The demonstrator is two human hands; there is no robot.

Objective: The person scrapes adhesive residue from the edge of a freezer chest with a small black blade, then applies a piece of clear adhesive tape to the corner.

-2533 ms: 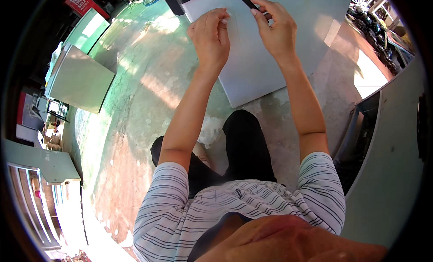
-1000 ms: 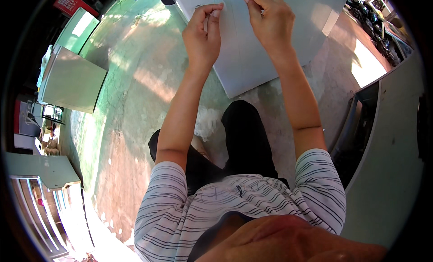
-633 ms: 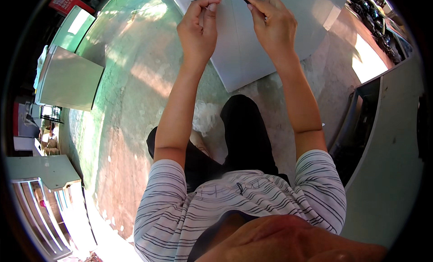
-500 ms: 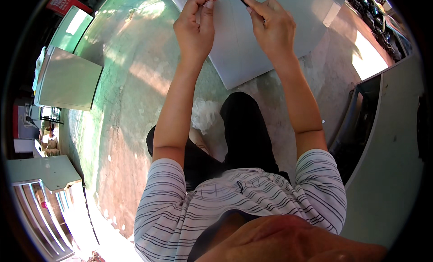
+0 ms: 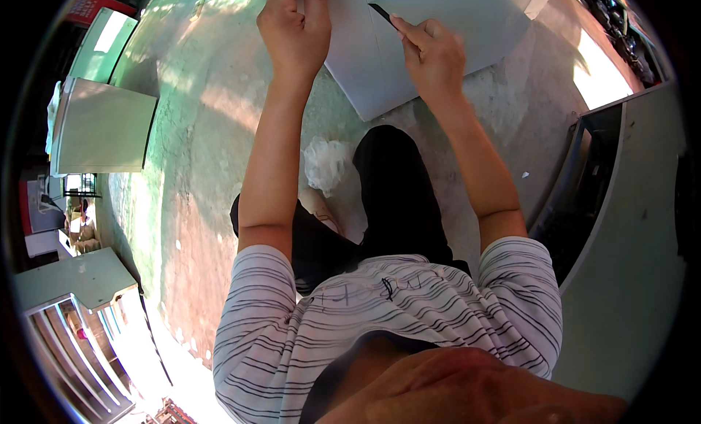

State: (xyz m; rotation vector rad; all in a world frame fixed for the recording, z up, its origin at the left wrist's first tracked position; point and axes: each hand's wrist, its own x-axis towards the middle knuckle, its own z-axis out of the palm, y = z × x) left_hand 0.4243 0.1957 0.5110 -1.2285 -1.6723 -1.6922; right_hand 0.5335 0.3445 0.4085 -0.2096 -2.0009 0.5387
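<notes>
In my right hand (image 5: 436,61) is a slim black stick-like tool (image 5: 381,14), pinched between thumb and fingers. Its free end points up and left over a large smooth white panel (image 5: 387,81) with a faint line across it; I cannot tell whether the tip touches. My left hand (image 5: 295,37) is at the upper edge of the view, beside the panel's left side. Its fingers are curled, and the fingertips are cut off by the frame, so what they pinch, if anything, is hidden.
A crumpled whitish plastic bag (image 5: 326,163) lies on the concrete floor (image 5: 212,147) by my foot. Pale box-shaped cabinets (image 5: 106,128) stand on the left. A grey open-fronted cabinet (image 5: 635,205) rises close on my right. Dark cluttered items (image 5: 617,30) sit at the far right.
Both hands have shifted apart; the left went up and left, its fingertips leaving the view. The right hand moved slightly down and left with the black tool, whose tip now shows.
</notes>
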